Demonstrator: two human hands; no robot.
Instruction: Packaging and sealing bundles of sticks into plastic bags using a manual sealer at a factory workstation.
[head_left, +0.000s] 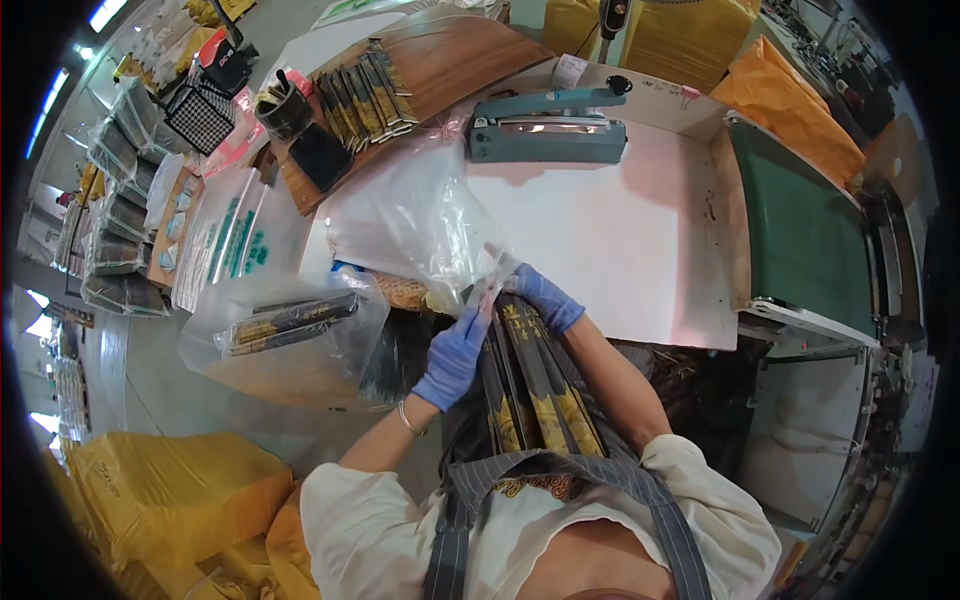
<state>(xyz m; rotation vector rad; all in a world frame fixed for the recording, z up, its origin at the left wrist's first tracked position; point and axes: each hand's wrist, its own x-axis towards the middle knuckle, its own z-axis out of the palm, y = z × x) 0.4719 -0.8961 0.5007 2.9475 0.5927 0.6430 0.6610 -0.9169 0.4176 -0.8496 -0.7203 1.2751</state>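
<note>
Both hands wear blue gloves and meet at the near edge of the table. My left hand (450, 358), its fingers pressed together, pinches the near end of a clear plastic bag (405, 215) spread over the tabletop. My right hand (546, 298) is closed on the same end of the bag, its fingertips partly covered by film. Just below the hands, several long flat black-and-gold packets (545, 385) lie across my lap, their far ends beneath my right hand.
A blue-grey bar heat sealer (548, 137) stands on the white tabletop (620, 240). More black-and-gold packets (365, 95) lie on a brown board (450, 60). A bag-lined container (270, 365) holds further packets at left. A green conveyor belt (800, 235) is at right.
</note>
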